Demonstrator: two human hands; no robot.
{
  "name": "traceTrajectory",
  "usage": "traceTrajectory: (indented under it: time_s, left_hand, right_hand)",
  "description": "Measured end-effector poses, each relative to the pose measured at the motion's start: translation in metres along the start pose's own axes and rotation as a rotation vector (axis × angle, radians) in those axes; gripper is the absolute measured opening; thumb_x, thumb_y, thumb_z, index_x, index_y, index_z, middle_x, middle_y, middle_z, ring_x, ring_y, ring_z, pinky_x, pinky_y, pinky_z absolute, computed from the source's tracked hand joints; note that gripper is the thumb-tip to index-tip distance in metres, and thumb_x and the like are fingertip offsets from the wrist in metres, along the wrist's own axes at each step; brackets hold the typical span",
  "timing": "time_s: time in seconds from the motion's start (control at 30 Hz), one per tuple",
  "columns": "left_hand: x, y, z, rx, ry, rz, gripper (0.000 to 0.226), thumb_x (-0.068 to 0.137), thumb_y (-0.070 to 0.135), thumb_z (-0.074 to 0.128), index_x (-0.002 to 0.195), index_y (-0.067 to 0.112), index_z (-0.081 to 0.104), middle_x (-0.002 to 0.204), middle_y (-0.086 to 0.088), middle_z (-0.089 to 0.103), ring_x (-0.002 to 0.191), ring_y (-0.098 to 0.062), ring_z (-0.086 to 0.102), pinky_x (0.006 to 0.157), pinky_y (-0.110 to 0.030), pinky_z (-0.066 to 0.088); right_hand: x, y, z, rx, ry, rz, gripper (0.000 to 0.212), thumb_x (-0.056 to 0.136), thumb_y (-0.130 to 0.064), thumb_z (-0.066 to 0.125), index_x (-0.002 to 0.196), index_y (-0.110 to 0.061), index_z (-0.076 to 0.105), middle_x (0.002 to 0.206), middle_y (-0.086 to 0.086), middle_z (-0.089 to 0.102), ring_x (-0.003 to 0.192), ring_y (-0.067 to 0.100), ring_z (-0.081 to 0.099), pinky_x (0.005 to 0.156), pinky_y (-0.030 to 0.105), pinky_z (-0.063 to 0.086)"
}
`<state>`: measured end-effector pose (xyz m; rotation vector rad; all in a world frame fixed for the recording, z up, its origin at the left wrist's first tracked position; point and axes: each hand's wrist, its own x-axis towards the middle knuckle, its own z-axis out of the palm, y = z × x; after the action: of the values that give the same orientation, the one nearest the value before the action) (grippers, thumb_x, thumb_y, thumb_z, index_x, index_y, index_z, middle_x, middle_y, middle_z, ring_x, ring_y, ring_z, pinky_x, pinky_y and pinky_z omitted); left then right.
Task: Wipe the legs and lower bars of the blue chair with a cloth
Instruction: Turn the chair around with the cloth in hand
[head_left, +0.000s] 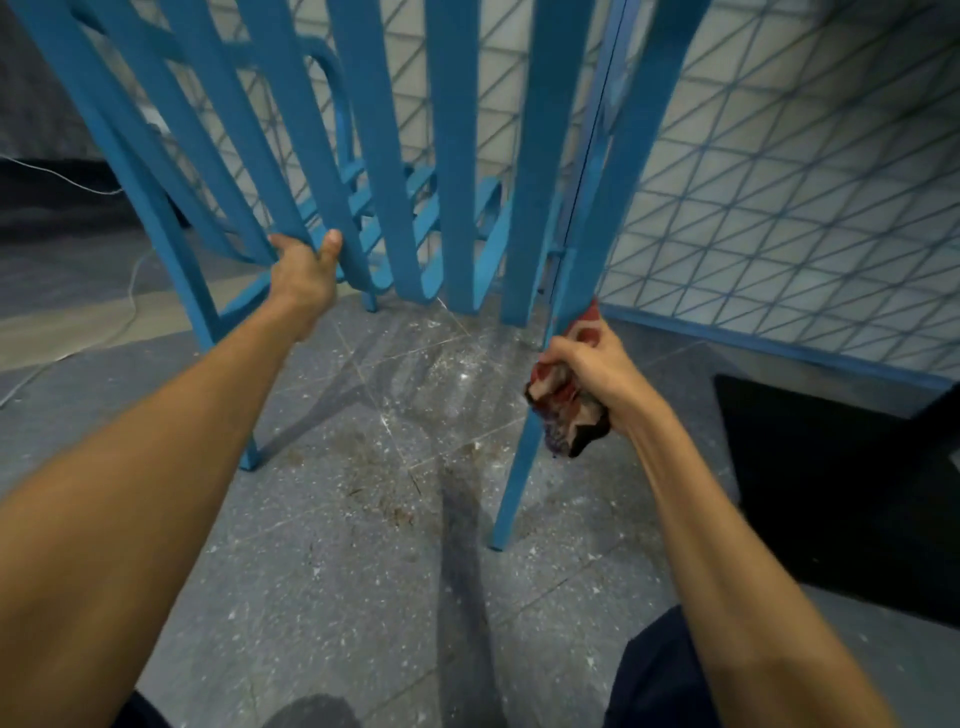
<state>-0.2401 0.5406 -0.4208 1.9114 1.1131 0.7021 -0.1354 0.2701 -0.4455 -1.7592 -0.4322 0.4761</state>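
The blue chair (457, 156) fills the upper half of the head view, its slatted back towards me and its legs on the speckled floor. My left hand (301, 270) grips the lower end of a back slat at the left. My right hand (587, 364) holds a crumpled red, white and dark cloth (563, 410) wrapped against the chair's near right leg (519, 467), about halfway down it. That leg's foot stands on the floor below my hand.
A white tiled wall with blue grid lines (805, 208) and a blue skirting stands at the right. A black mat (841, 483) lies beside it. A white cable (119, 322) runs over the floor at left. My knees show at the bottom edge.
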Motion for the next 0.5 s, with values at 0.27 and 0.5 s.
traceTrajectory:
  time_s: [0.27, 0.5]
  left_hand:
    - [-0.062, 0.021, -0.012, -0.132, -0.009, 0.131, 0.053, 0.097, 0.027, 0.049, 0.145, 0.013, 0.033, 0.133, -0.008, 0.054, 0.096, -0.012, 0.058, 0.072, -0.016, 0.043]
    - [-0.183, 0.078, 0.051, -0.012, -0.005, 0.478, 0.121, 0.073, 0.061, 0.063, 0.149, 0.013, -0.018, 0.159, -0.011, -0.009, 0.147, -0.023, -0.001, 0.116, -0.046, 0.012]
  right_hand:
    - [-0.016, -0.017, 0.005, 0.022, -0.312, 0.075, 0.017, 0.084, -0.001, 0.055, 0.097, 0.004, 0.065, 0.074, 0.018, 0.07, 0.062, 0.021, 0.066, 0.06, 0.024, 0.057]
    - [0.04, 0.008, -0.014, 0.192, -0.094, 0.199, 0.044, 0.08, -0.032, 0.064, 0.111, 0.0, 0.061, 0.08, 0.015, 0.067, 0.065, 0.021, 0.066, 0.06, 0.034, 0.057]
